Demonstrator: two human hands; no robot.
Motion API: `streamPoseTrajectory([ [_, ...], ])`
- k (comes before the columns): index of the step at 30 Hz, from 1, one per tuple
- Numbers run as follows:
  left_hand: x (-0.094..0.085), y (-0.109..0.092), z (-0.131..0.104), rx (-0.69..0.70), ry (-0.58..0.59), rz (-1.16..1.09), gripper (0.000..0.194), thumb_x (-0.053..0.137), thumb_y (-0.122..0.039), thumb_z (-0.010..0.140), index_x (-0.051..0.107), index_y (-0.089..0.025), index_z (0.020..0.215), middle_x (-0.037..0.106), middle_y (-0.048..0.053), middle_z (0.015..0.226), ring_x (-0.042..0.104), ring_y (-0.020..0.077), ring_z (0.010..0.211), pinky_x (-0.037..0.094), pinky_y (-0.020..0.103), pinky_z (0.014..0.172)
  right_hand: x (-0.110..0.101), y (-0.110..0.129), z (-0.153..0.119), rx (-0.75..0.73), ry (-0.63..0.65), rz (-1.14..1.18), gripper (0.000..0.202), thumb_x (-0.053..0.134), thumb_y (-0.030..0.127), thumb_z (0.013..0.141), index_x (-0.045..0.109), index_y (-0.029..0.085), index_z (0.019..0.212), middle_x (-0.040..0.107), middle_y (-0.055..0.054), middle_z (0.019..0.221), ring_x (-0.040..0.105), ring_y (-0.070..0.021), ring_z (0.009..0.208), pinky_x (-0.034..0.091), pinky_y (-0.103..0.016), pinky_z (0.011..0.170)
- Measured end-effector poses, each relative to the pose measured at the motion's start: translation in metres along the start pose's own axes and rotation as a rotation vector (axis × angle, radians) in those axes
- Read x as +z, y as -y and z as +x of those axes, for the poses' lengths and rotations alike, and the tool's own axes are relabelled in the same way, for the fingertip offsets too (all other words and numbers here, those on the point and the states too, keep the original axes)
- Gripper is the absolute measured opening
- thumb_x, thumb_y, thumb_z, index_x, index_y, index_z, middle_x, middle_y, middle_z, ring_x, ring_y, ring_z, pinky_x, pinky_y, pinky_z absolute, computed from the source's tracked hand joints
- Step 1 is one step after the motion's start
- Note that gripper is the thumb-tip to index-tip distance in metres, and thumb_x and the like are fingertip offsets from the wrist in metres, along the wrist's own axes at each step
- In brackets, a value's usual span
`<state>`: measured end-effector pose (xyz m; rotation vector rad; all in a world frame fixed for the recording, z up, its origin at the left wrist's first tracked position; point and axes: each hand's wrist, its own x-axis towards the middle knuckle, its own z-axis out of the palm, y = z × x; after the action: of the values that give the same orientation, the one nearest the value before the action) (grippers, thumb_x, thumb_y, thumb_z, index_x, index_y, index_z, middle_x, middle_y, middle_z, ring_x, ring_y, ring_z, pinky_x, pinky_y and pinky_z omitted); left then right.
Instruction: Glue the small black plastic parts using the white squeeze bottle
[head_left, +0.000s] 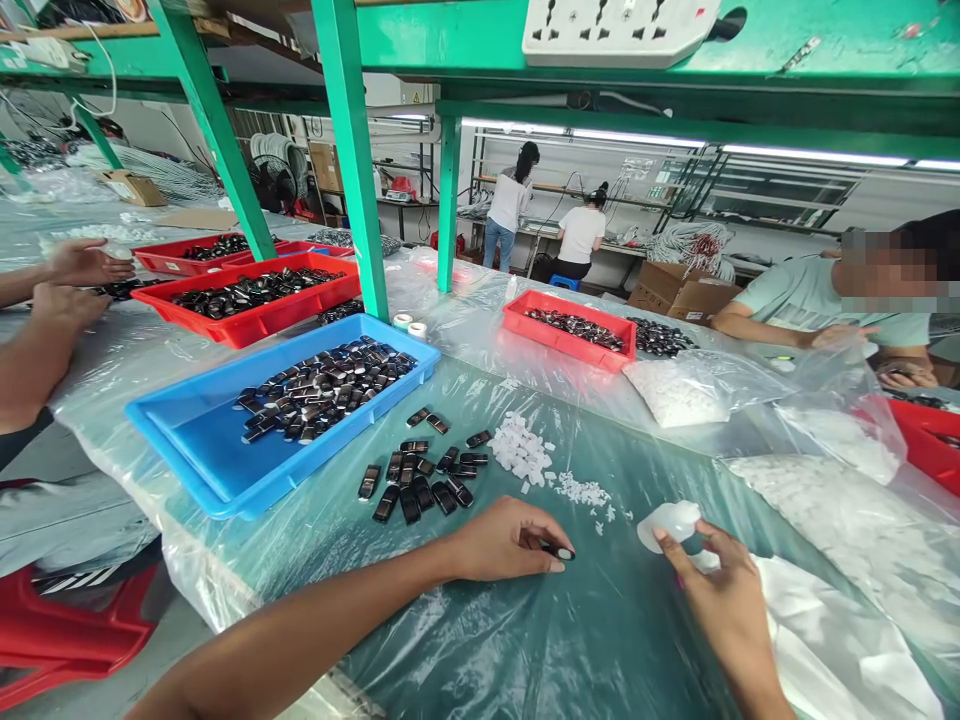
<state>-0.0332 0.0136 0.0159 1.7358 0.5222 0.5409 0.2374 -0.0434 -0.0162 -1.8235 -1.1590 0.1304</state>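
My left hand (510, 540) is closed round a small black part (559, 551) with a pale end, low over the plastic-covered table. To the right, my right hand (712, 580) grips a white translucent bottle (670, 525) between thumb and fingers, the bottle lying tilted. Beyond my left hand lie a loose group of glossy black parts (409, 470), a pile of white pieces (521, 450) and a smaller scatter of tiny white bits (581, 489). A blue tray (187, 450) at the left holds many more black parts.
Red trays (247, 325) with black parts stand behind the blue one, another red tray (514, 320) further back. Green posts (352, 170) rise from the table. Bags of white pieces (679, 392) lie at the right. People sit at both sides.
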Motion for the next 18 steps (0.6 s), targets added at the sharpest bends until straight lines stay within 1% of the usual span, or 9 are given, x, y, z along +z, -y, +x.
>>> streamPoseTrajectory([
  [1, 0.0, 0.0, 0.0, 0.0, -0.002, 0.011, 0.03, 0.063, -0.03, 0.077, 0.066, -0.014, 0.102, 0.067, 0.01, 0.096, 0.064, 0.0178, 0.079, 0.051, 0.024, 0.066, -0.001, 0.007, -0.002, 0.05, 0.022, 0.045, 0.051, 0.068, 0.051, 0.062, 0.06, 0.019, 0.101, 0.059, -0.009, 0.106, 0.054, -0.03, 0.094, 0.044, -0.042, 0.074],
  [2, 0.0, -0.001, 0.0, -0.001, -0.006, 0.024, 0.03, 0.064, -0.031, 0.076, 0.065, -0.014, 0.101, 0.067, 0.009, 0.095, 0.064, 0.0173, 0.078, 0.05, 0.023, 0.064, -0.001, 0.014, -0.005, 0.144, 0.061, 0.141, 0.052, 0.069, 0.049, 0.062, 0.059, 0.022, 0.105, 0.059, -0.007, 0.109, 0.054, -0.0285, 0.095, 0.044, -0.04, 0.075],
  [4, 0.0, -0.001, 0.0, -0.005, -0.02, 0.046, 0.03, 0.066, -0.031, 0.074, 0.065, -0.015, 0.1, 0.066, 0.008, 0.092, 0.063, 0.0166, 0.075, 0.049, 0.021, 0.06, 0.0, 0.026, -0.012, 0.265, 0.174, 0.443, 0.051, 0.071, 0.043, 0.064, 0.057, 0.025, 0.109, 0.06, -0.004, 0.11, 0.054, -0.0255, 0.101, 0.043, -0.036, 0.082],
  [6, 0.0, 0.0, 0.0, -0.01, -0.035, 0.056, 0.031, 0.067, -0.032, 0.073, 0.064, -0.015, 0.098, 0.066, 0.007, 0.089, 0.063, 0.0161, 0.073, 0.047, 0.02, 0.057, 0.002, 0.034, -0.019, 0.349, 0.286, 0.733, 0.045, 0.07, 0.04, 0.066, 0.058, 0.025, 0.107, 0.063, -0.003, 0.103, 0.055, -0.0229, 0.1, 0.043, -0.033, 0.084],
  [8, 0.0, 0.001, 0.0, -0.012, -0.041, 0.059, 0.031, 0.068, -0.033, 0.072, 0.063, -0.015, 0.097, 0.065, 0.006, 0.086, 0.062, 0.0155, 0.071, 0.046, 0.02, 0.056, 0.007, 0.039, -0.027, 0.457, 0.33, 0.927, 0.039, 0.066, 0.042, 0.07, 0.059, 0.025, 0.104, 0.065, -0.003, 0.093, 0.057, -0.0213, 0.092, 0.046, -0.032, 0.077],
  [11, 0.0, 0.002, 0.001, -0.007, -0.052, 0.07, 0.031, 0.068, -0.033, 0.071, 0.063, -0.016, 0.096, 0.065, 0.006, 0.087, 0.061, 0.0146, 0.07, 0.045, 0.019, 0.055, 0.012, 0.046, -0.037, 0.602, 0.372, 1.117, 0.034, 0.055, 0.048, 0.078, 0.06, 0.025, 0.103, 0.062, -0.002, 0.078, 0.056, -0.017, 0.068, 0.048, -0.03, 0.06],
  [14, 0.001, 0.004, 0.002, 0.003, -0.09, 0.089, 0.029, 0.068, -0.033, 0.071, 0.063, -0.016, 0.094, 0.064, 0.006, 0.09, 0.06, 0.0132, 0.069, 0.044, 0.019, 0.055, 0.013, 0.056, -0.043, 0.622, 0.521, 1.276, 0.031, 0.044, 0.045, 0.084, 0.061, 0.025, 0.102, 0.054, 0.0, 0.07, 0.044, -0.0122, 0.053, 0.043, -0.027, 0.051],
  [16, 0.002, 0.005, 0.002, 0.002, -0.118, 0.095, 0.028, 0.068, -0.033, 0.072, 0.062, -0.016, 0.093, 0.064, 0.005, 0.09, 0.059, 0.0124, 0.068, 0.043, 0.019, 0.056, 0.011, 0.061, -0.044, 0.615, 0.588, 1.333, 0.028, 0.042, 0.041, 0.085, 0.062, 0.023, 0.093, 0.053, -0.001, 0.071, 0.041, -0.0116, 0.054, 0.041, -0.027, 0.051],
  [18, 0.002, 0.005, 0.002, -0.005, -0.144, 0.096, 0.028, 0.068, -0.033, 0.072, 0.061, -0.016, 0.092, 0.064, 0.004, 0.089, 0.058, 0.0118, 0.067, 0.043, 0.019, 0.056, 0.011, 0.063, -0.045, 0.629, 0.603, 1.355, 0.026, 0.044, 0.038, 0.084, 0.062, 0.02, 0.086, 0.053, -0.003, 0.075, 0.041, -0.0116, 0.056, 0.041, -0.027, 0.053],
])
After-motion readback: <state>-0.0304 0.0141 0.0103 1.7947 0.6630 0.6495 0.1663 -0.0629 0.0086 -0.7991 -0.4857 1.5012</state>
